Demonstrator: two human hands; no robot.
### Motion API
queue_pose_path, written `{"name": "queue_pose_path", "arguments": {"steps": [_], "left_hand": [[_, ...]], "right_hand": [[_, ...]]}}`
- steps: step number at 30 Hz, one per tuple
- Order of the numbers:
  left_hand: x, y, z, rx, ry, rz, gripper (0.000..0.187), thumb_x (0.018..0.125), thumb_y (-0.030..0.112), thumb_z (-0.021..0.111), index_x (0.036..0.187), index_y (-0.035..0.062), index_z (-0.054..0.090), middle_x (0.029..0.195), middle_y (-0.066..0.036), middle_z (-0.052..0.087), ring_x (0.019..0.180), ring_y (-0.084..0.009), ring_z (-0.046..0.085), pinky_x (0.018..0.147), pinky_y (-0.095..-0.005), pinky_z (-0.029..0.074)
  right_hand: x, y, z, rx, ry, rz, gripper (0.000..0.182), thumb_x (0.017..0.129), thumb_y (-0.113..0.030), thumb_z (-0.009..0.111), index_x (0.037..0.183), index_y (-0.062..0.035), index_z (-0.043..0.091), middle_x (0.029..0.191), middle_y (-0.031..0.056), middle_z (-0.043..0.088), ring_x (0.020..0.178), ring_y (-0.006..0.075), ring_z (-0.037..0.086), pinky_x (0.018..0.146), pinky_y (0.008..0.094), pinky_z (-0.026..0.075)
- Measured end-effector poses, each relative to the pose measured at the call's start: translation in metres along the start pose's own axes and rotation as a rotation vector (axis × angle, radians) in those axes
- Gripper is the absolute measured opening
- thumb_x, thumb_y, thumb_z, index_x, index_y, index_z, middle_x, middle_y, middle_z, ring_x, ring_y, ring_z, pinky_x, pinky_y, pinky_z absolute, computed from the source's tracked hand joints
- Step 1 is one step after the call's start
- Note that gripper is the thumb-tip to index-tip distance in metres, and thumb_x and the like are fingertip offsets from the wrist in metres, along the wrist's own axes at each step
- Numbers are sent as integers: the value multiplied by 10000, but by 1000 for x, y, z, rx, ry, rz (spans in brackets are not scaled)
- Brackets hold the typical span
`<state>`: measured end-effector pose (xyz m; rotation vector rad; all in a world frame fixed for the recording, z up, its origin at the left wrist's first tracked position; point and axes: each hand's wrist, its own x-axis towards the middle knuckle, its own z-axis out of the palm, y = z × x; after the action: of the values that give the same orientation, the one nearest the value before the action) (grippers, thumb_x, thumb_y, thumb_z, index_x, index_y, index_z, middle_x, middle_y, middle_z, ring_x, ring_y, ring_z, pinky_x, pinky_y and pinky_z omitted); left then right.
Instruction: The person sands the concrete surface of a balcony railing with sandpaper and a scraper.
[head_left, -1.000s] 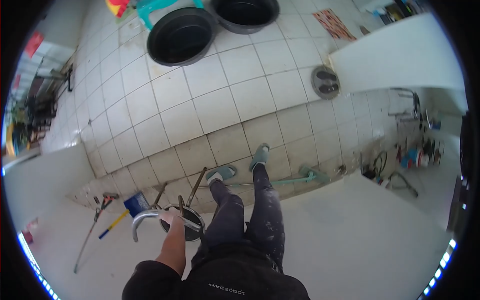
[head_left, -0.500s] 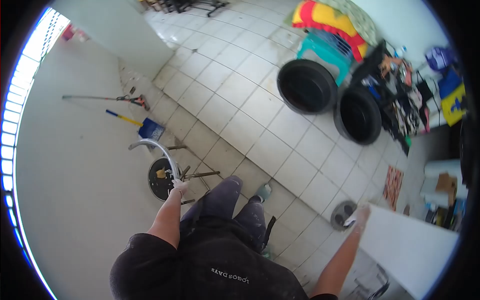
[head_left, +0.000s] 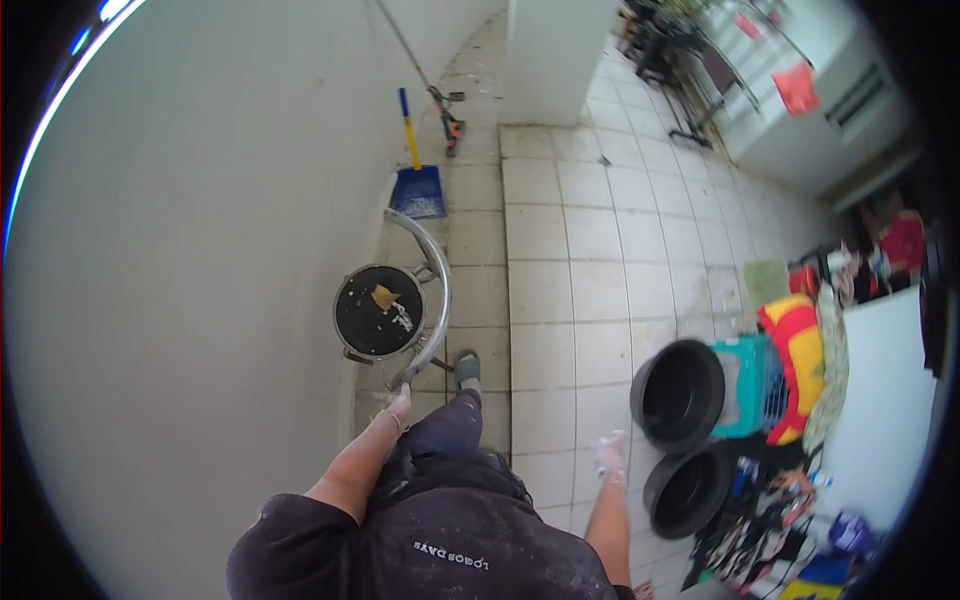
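Note:
My left hand (head_left: 397, 402), whitish with dust or residue, is closed around the lower end of a curved silver metal rail (head_left: 440, 290). The rail bends around the near side of a round stool (head_left: 352, 315) and looks like its backrest. On the stool's dark seat lie a tan scrap (head_left: 384, 297) and several white flecks. Out to the other side, my right hand (head_left: 610, 457) hangs over the floor, blurred and whitish, with its fingers stretched out and nothing visible in them. The nearest thing to it is a black tub (head_left: 690, 490).
A blue dustpan (head_left: 418, 192) and a long-handled tool (head_left: 450, 130) stand by the pale wall (head_left: 200, 280). A floor step (head_left: 508, 330) runs ahead. Another black tub (head_left: 652, 385), a teal stool (head_left: 742, 385) and piled clothes (head_left: 770, 520) are on the right.
My view has turned right and moved forward. The stool and rail now stand more directly ahead, still with my left hand on the rail. My right hand has left the white panel's edge.

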<state>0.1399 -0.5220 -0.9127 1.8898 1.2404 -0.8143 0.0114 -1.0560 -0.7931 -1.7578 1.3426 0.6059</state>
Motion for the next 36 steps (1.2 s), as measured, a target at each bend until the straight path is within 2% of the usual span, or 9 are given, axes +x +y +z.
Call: {"name": "queue_pose_path", "arguments": {"steps": [1, 2, 5, 7, 13, 20, 24, 28, 36], "left_hand": [[-4, 18, -5, -224, -119, -70, 1023, 978, 702, 438, 1623, 45, -9, 1688, -244, 123, 1558, -408, 179, 1248, -512, 214], [-20, 28, -17, -444, -236, -146, 930, 1001, 684, 397, 1615, 57, 91, 1665, -239, 196, 1533, -419, 239, 1225, -515, 258], [-44, 59, -55, -962, -420, -308, 755, 1048, 626, 345, 1567, 78, 320, 1585, -225, 386, 1434, -441, 421, 1155, -499, 378], [-28, 64, -47, -1156, -358, -395, 683, 1051, 581, 400, 1504, 70, 381, 1515, -214, 476, 1336, -440, 540, 1103, -457, 441], [-42, 75, -45, -1290, -316, -458, 564, 1036, 485, 498, 1381, 42, 448, 1325, -201, 588, 1205, -405, 616, 1078, -457, 470], [-34, 88, 31, -1897, 108, -384, 376, 1023, 359, 577, 1221, 41, 538, 1220, -165, 630, 1117, -363, 626, 1136, -546, 404], [-33, 119, 41, -1890, 305, -460, 223, 1042, 266, 575, 1148, 82, 508, 1115, -123, 592, 1059, -338, 611, 1040, -644, 452], [-67, 213, 11, -1854, 539, -361, 294, 1063, 196, 574, 1310, 147, 422, 1117, -145, 613, 998, -308, 623, 917, -612, 528], [-38, 397, 67, -1912, 284, -241, 358, 1060, 188, 592, 1326, 174, 352, 1176, -124, 617, 1072, -292, 601, 996, -626, 491]], "right_hand": [[30, -17, 47, 27, -79, -125, 661, 875, -115, 714, 1421, -83, 343, 1048, 143, 650, 625, 163, 575, 514, 357, 487], [-25, -97, 67, -13, -187, -106, 668, 870, -141, 750, 1410, -107, 358, 1111, 165, 671, 568, 128, 541, 454, 312, 431], [-35, -230, 141, -212, -505, -275, 416, 899, -270, 767, 1243, -129, 581, 1024, 90, 674, 745, 167, 582, 595, 347, 471], [-19, -286, 185, -149, -511, -797, 353, 903, -323, 770, 1160, -120, 638, 921, 71, 670, 759, 167, 590, 600, 332, 468], [-30, -492, 213, -671, -564, -483, 557, 884, -470, 772, 1272, -106, 606, 985, 85, 676, 708, 154, 568, 628, 332, 463], [-26, -593, 335, -474, -771, -569, 726, 841, -493, 789, 1359, -38, 561, 1091, 129, 710, 614, 158, 567, 634, 385, 467], [36, -606, 402, -906, -746, -811, 464, 798, -360, 796, 1081, -2, 714, 958, 181, 749, 844, 274, 724, 800, 413, 553], [34, -678, 379, -778, -804, -621, 384, 806, -308, 791, 1043, -18, 707, 940, 151, 746, 914, 280, 719, 843, 412, 536], [128, -827, 328, -720, -616, -768, 381, 828, -248, 804, 1097, -9, 680, 944, 145, 722, 878, 261, 693, 834, 404, 533]]}}
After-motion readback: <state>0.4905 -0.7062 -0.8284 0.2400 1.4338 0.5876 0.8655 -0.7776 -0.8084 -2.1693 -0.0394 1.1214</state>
